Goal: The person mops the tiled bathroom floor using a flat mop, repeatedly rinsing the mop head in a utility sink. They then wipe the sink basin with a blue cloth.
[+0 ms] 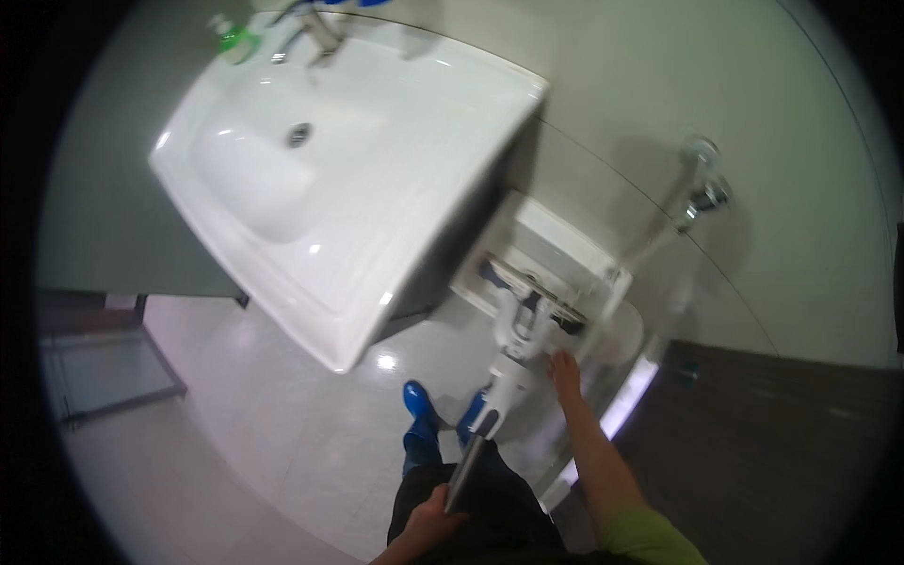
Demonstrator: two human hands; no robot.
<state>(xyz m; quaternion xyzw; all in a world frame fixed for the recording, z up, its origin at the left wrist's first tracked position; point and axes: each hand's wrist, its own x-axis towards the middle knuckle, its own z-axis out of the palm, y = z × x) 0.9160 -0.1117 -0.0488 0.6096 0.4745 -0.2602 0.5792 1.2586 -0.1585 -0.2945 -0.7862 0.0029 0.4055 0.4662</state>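
Observation:
My left hand [432,519] is wrapped around the metal handle [466,470] of what looks like a sponge mop. The mop's white plastic head [521,325] points away from me, its wide end lying over a low white basin [473,293] beside the vanity. A dark strip runs along that wide end. Close to the basin's front right side, my right hand [563,369] reaches down just right of the mop head. Blur hides whether its fingers touch the mop or the basin, or hold anything.
A white washbasin [424,134] with a metal faucet [321,35] and a green soap bottle [236,44] stands at upper left. A chrome wall tap [706,194] juts out above the low basin. Blue boots [418,402] stand on the shiny floor [296,395].

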